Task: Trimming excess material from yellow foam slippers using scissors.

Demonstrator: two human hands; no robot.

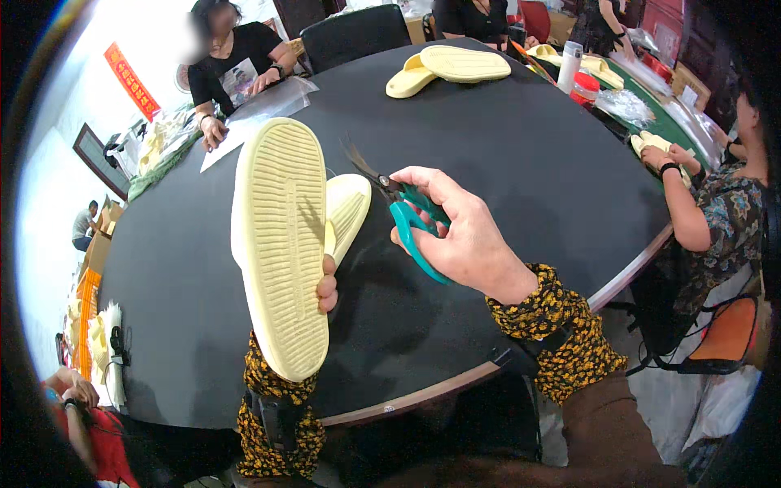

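Note:
My left hand (327,286) grips a pale yellow slipper (285,244) and holds it up with its ribbed sole facing me; most of that hand is hidden behind the sole. Part of a second yellow slipper (350,210) shows behind it, to the right. In my right hand (464,236) is a pair of scissors (411,220) with teal handles. The dark blades are slightly apart, pointing up and left near the second slipper, and do not touch it.
A dark round table (521,163) spreads beneath my hands. Another pair of yellow slippers (460,65) lies at its far side. People sit around it; one at the far left handles clear plastic bags (272,106). A white bottle (570,67) and red-lidded jar (584,87) stand far right.

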